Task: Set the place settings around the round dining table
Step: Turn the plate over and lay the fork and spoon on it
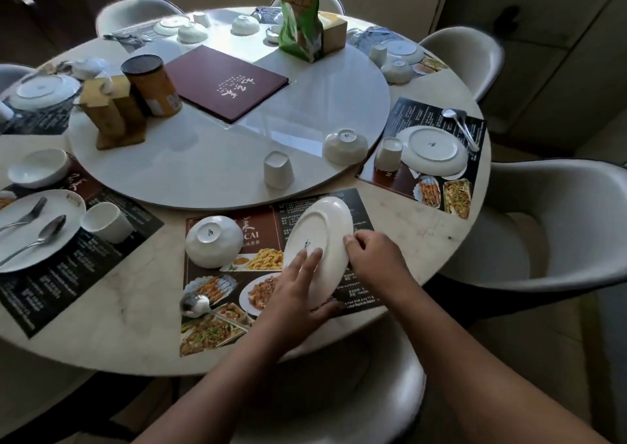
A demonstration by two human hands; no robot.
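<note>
Plate (322,226) tilted on edge — left hand (295,291), right hand (373,257) gripping.

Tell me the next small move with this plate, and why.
Probably turn the plate face up and lay it flat on the placemat: the left hand and right hand hold it tilted, its marked underside showing.
</note>
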